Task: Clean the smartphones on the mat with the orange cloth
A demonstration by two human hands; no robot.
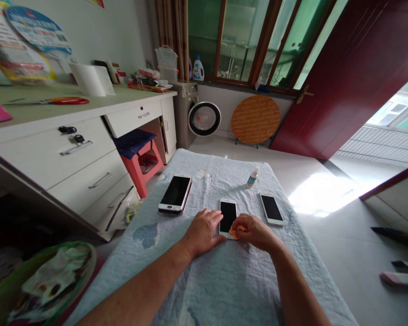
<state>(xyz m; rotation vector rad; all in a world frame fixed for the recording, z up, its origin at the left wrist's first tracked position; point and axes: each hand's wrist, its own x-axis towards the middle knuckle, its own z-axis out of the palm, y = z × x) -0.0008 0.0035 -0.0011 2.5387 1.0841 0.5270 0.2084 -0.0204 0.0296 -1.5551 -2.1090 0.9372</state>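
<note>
Three phones lie face up on a table covered with a pale blue cloth (224,280). My left hand (204,230) rests flat beside the middle phone (228,213), its fingers touching the phone's left edge. My right hand (253,231) is closed on a small orange cloth (235,232) pressed against the near end of that phone. A larger phone (176,193) lies to the left and a white-framed phone (272,209) to the right. A small spray bottle (252,177) stands farther back on the cloth.
A white desk with drawers (78,154) stands at left, with a red stool (141,165) tucked under it. A green bin of rubbish (37,285) sits at lower left. Beyond are a washing machine (197,115), a folded round table (255,119) and a red door (353,77).
</note>
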